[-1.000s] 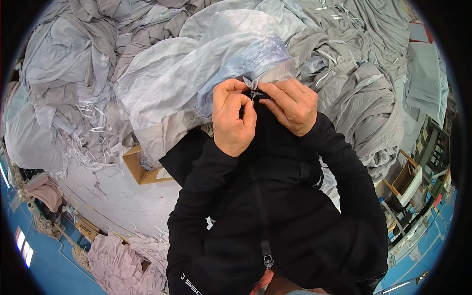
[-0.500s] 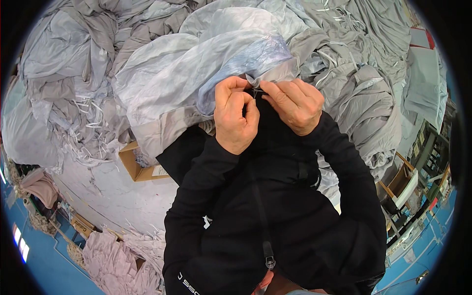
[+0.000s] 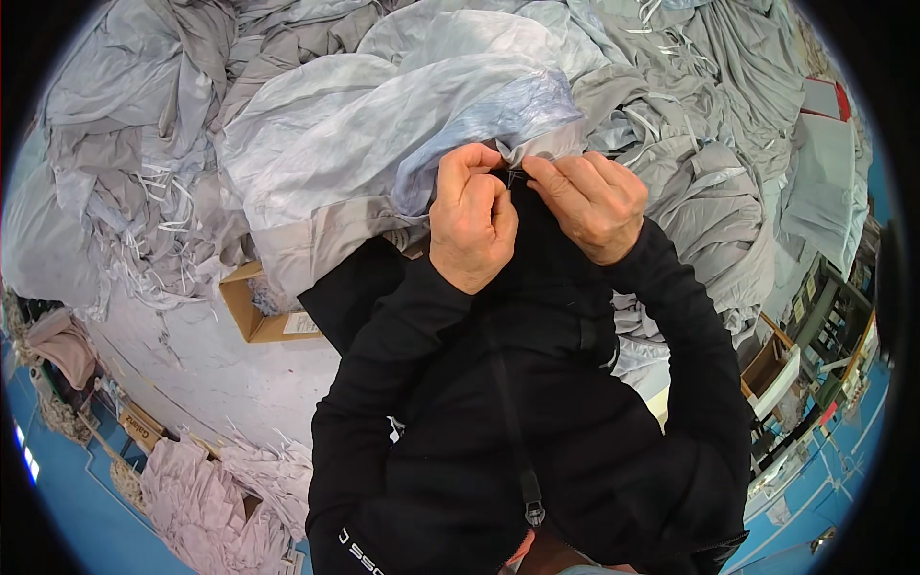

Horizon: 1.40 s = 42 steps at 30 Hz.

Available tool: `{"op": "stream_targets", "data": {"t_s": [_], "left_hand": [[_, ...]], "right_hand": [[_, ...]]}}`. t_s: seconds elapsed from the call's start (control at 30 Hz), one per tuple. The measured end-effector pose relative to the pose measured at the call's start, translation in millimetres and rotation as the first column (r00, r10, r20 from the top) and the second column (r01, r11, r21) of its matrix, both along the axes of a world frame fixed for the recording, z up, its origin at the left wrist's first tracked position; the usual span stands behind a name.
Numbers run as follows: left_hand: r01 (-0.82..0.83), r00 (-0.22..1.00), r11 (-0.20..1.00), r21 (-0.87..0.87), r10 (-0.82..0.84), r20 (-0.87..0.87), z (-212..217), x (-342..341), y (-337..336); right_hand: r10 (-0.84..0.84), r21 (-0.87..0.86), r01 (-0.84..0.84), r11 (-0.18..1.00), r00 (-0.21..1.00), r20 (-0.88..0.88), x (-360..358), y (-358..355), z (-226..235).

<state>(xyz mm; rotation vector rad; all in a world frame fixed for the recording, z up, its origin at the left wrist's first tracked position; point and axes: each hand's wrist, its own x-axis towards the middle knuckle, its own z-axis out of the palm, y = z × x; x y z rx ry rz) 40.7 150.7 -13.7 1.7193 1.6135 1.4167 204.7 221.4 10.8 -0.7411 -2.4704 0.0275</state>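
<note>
Lettering [image 3: 360,553] on black jacket [image 3: 537,383], brown carton [image 3: 141,427]

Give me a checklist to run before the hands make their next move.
1. Right hand at the cloth's edge: ok, pinching it.
2. Left hand close beside it: ok.
3. Left hand's exact grip: cannot tell, partly hidden.
4. Thin strands between the hands untangled: cannot tell, too small.
5. Black sleeves off the pinched edge: ok.
6. Cloth smoothed flat: not ok, bunched in folds.

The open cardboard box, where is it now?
In the head view, the open cardboard box is left of centre, just below the grey hem of the pale cloth and left of the person's black left sleeve.
</note>
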Motion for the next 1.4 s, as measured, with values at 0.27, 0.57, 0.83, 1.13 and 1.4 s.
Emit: {"op": "stream_targets", "data": {"t_s": [0.27, 0.57, 0.83, 1.13, 1.4], "left_hand": [[0.014, 1.000, 1.000, 0.004, -0.014, -0.004, 0.3, 1.6, -0.5], [0.009, 1.000, 1.000, 0.009, -0.009, 0.004, 0.0, 1.2, -0.6], [0.001, 1.000, 1.000, 0.030, -0.002, 0.030, -3.9, 3.2, 0.2], [-0.011, 0.999, 0.999, 0.031, 0.009, 0.039, -6.2, 5.7, -1.1], [-0.002, 1.000, 0.999, 0.039, 0.001, 0.029, -6.3, 5.0, -1.8]], "right_hand": [[0.016, 0.021, -0.017, 1.000, 0.997, 0.072, 2.3, 1.8, 1.6], [0.046, 0.032, -0.048, 0.998, 0.996, 0.081, 1.7, 3.8, 5.6], [0.054, 0.030, -0.058, 0.998, 0.993, 0.109, 0.8, 2.5, 8.0], [-0.035, -0.008, 0.037, 0.999, 0.983, 0.182, -2.6, -6.7, 12.3], [-0.090, -0.052, 0.104, 0.993, 0.970, 0.225, -5.9, -12.9, 14.2]]}}
